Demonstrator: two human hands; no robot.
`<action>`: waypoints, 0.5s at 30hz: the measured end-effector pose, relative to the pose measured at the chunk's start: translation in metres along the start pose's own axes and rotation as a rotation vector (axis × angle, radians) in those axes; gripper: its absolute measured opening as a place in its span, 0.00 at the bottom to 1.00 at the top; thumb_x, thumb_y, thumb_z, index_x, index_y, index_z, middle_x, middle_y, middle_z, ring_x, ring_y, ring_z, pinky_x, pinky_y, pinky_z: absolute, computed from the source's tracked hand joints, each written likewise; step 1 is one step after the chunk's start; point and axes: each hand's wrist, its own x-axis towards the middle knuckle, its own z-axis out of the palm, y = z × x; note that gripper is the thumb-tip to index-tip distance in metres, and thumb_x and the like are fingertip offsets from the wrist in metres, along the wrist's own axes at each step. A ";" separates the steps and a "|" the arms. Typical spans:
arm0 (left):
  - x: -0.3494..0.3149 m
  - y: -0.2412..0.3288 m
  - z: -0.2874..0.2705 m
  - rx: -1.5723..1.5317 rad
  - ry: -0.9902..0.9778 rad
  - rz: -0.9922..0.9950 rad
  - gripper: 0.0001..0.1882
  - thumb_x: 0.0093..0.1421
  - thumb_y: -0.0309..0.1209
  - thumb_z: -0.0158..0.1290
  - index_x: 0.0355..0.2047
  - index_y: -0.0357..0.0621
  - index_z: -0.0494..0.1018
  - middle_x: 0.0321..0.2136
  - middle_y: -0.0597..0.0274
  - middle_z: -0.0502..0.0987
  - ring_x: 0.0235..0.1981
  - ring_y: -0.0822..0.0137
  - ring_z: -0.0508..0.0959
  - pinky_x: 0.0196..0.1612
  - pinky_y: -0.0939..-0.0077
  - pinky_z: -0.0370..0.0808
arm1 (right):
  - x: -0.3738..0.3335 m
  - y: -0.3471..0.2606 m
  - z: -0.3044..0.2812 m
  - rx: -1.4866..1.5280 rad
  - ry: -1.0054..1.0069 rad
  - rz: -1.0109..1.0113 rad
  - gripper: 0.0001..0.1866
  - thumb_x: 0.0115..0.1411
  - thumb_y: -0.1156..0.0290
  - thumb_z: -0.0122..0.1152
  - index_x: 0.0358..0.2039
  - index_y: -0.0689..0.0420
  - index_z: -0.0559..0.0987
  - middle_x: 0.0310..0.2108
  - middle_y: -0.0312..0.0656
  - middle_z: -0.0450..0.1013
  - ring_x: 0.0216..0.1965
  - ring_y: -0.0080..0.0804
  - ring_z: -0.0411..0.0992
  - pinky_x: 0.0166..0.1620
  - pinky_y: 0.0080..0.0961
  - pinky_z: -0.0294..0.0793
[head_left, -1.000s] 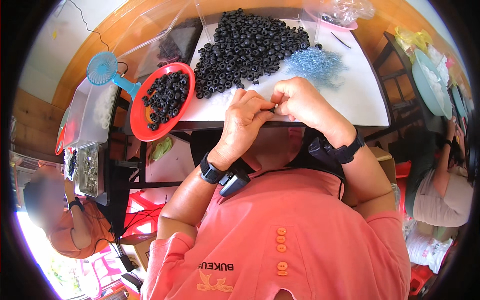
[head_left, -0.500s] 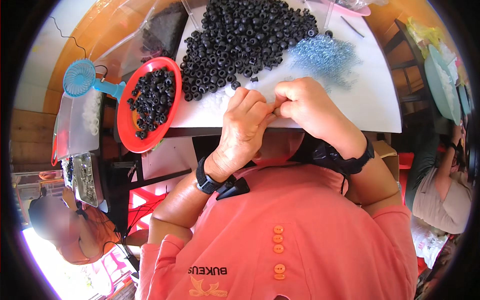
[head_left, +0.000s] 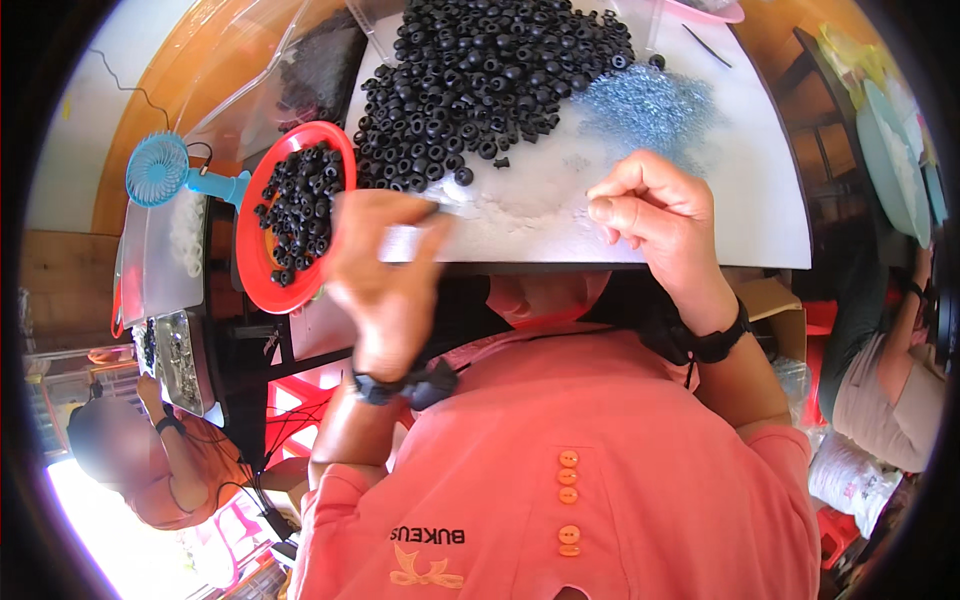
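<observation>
My left hand [head_left: 385, 270] is smeared by motion beside the rim of a red plate [head_left: 262, 287]. A dark spot shows at its fingertips, too blurred to name. Many hollow, round black plastic pieces [head_left: 310, 195] lie in the plate. Over the right part of the white tabletop [head_left: 765, 190], my right hand [head_left: 660, 215] is closed in a pinch; whatever is between thumb and forefinger is too small to make out. Beyond the hands spreads a large heap of the same kind of black pieces [head_left: 470, 90]. To its right is a pile of small, glinting bluish pieces [head_left: 650, 105].
A blue handheld fan [head_left: 160, 170] stands left of the plate. Whitish small bits [head_left: 465, 192] lie near the table's front. A thin dark strip [head_left: 705, 45] rests at the far right. Co-workers [head_left: 170, 460] sit on both sides. A pale green basin [head_left: 890, 160] stands at the right.
My hands were together at the table's front edge and are now apart. The left swung left toward the red plate; the right moved right, still pinched.
</observation>
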 end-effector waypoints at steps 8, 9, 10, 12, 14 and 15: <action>0.037 -0.044 -0.048 0.415 0.109 0.093 0.12 0.47 0.21 0.64 0.34 0.39 0.79 0.33 0.59 0.78 0.36 0.61 0.75 0.42 0.69 0.73 | 0.001 0.008 0.002 0.187 0.255 -0.258 0.03 0.58 0.80 0.64 0.30 0.61 0.78 0.24 0.35 0.75 0.22 0.16 0.68 0.24 0.13 0.62; 0.034 -0.033 -0.036 0.371 0.118 0.143 0.12 0.47 0.21 0.64 0.34 0.40 0.80 0.33 0.58 0.78 0.37 0.57 0.75 0.43 0.65 0.73 | 0.001 0.010 0.002 0.184 0.259 -0.260 0.03 0.58 0.80 0.64 0.30 0.61 0.78 0.24 0.35 0.75 0.22 0.16 0.68 0.24 0.13 0.62; 0.030 -0.022 -0.023 0.290 0.076 0.189 0.12 0.47 0.21 0.64 0.34 0.40 0.79 0.33 0.57 0.78 0.37 0.57 0.75 0.43 0.65 0.72 | 0.001 0.014 0.002 0.195 0.270 -0.284 0.03 0.58 0.80 0.64 0.30 0.61 0.78 0.25 0.35 0.75 0.22 0.17 0.69 0.24 0.13 0.62; 0.026 -0.002 0.005 0.138 -0.039 0.257 0.10 0.49 0.20 0.63 0.33 0.39 0.79 0.32 0.57 0.78 0.37 0.59 0.75 0.41 0.67 0.73 | 0.000 0.015 0.001 0.205 0.280 -0.312 0.03 0.58 0.80 0.64 0.31 0.61 0.78 0.26 0.36 0.75 0.23 0.17 0.70 0.24 0.13 0.63; 0.026 0.011 0.031 0.021 -0.142 0.317 0.07 0.50 0.19 0.62 0.31 0.38 0.79 0.30 0.57 0.78 0.36 0.59 0.76 0.38 0.68 0.72 | -0.001 0.012 0.003 0.214 0.287 -0.309 0.03 0.58 0.79 0.65 0.32 0.61 0.78 0.26 0.35 0.75 0.23 0.17 0.70 0.25 0.13 0.63; 0.028 0.016 0.044 -0.033 -0.178 0.356 0.06 0.50 0.19 0.61 0.30 0.38 0.78 0.29 0.56 0.77 0.35 0.58 0.75 0.37 0.67 0.72 | -0.001 0.011 0.004 0.212 0.282 -0.314 0.03 0.58 0.79 0.65 0.32 0.61 0.78 0.26 0.35 0.75 0.23 0.17 0.70 0.25 0.13 0.63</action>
